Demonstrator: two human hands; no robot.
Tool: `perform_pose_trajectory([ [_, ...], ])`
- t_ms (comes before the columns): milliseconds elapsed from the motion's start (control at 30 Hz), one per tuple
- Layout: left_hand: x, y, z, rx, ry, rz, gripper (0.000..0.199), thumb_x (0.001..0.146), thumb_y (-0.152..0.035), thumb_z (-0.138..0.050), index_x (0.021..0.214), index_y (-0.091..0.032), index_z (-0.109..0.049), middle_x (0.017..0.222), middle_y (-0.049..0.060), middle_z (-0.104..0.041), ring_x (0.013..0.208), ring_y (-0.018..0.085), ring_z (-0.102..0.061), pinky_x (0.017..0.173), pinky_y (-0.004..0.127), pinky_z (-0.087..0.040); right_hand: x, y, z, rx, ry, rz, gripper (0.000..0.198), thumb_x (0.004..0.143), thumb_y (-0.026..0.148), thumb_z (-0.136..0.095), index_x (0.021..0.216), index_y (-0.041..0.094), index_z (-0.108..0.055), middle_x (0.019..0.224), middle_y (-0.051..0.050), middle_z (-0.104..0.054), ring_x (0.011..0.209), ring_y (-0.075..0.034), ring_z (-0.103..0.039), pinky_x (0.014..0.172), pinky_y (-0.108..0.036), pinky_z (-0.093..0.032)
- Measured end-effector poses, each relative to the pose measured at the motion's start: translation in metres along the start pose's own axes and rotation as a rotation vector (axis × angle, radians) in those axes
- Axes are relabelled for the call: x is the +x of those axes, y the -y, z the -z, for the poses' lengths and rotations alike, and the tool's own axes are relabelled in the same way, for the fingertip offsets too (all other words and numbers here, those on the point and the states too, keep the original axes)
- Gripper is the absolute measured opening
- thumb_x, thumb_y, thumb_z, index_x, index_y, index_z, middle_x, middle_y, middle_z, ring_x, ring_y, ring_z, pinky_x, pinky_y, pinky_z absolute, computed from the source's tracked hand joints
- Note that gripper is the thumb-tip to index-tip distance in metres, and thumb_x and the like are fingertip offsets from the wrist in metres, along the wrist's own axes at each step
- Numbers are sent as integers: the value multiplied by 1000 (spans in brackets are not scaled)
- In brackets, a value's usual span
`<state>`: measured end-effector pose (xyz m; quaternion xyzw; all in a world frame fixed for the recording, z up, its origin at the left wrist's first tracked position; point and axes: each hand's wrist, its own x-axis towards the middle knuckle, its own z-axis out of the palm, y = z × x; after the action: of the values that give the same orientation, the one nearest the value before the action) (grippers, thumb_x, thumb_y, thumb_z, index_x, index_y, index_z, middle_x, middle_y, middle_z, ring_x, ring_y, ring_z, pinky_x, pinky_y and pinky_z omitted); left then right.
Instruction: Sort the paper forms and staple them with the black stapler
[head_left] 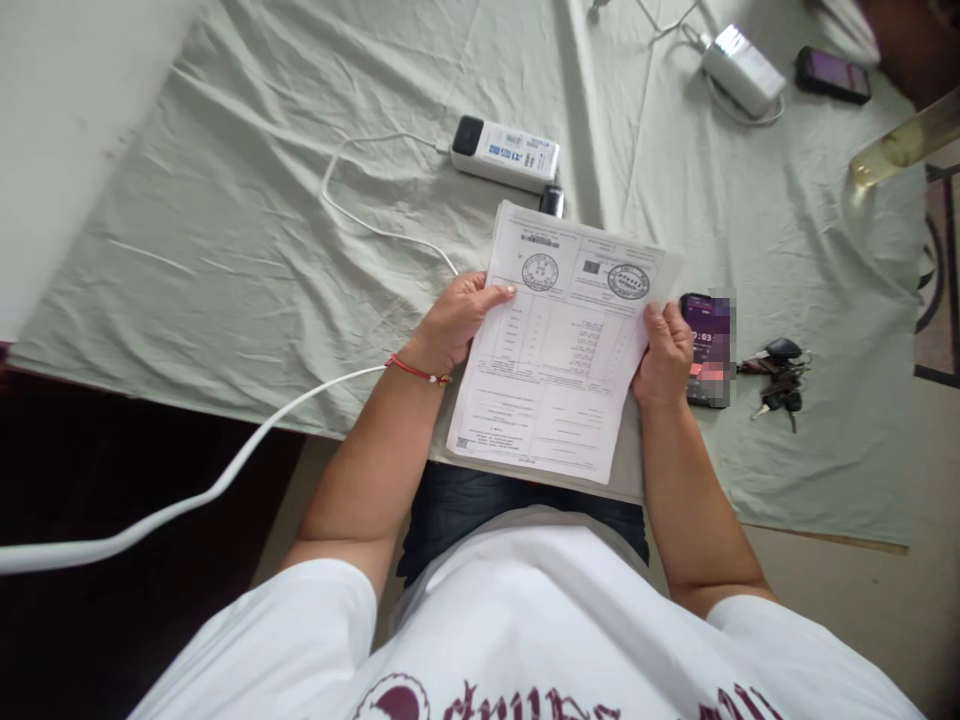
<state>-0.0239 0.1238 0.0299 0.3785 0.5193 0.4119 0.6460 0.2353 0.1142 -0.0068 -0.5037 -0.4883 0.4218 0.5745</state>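
A stack of printed paper sheets (559,340) is held up over the near edge of the table. Two round ink stamps show on its top sheet, and the print appears upside down to me. My left hand (459,318) grips the left edge, thumb lying on top and the other fingers underneath. Along the right edge, my right hand (664,352) pinches the sheets between thumb and fingers. Just right of that hand lies a phone (705,350) with a lit screen. The fingers behind the paper are hidden on both sides.
A greenish-grey cloth (247,230) covers the table. Beyond the papers lie a white power bank (506,153) with a cable and a small black object (551,200). Keys (780,385), a white adapter (742,70), another phone (832,75) and a bottle (904,140) are at the right.
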Motion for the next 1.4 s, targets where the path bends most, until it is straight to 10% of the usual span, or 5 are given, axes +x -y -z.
perform_pose_trajectory([
  [433, 5, 1, -1, -39, -94, -26, 11, 81, -26, -62, 86, -18, -68, 80, 8, -76, 90, 29, -79, 79, 40, -66, -8, -1, 4, -69, 197, -90, 38, 90, 57, -77, 109, 24, -78, 111, -7, -82, 99, -27, -78, 91, -46, -65],
  [1400, 12, 9, 4, -226, -155, -120, 20, 69, -32, -75, 84, -21, -68, 79, 6, -76, 98, 31, -78, 88, 42, -65, -2, -2, 1, 89, 83, -55, 31, 83, 52, -85, 93, 27, -71, 82, 4, -75, 67, -12, -69, 63, -24, -58],
])
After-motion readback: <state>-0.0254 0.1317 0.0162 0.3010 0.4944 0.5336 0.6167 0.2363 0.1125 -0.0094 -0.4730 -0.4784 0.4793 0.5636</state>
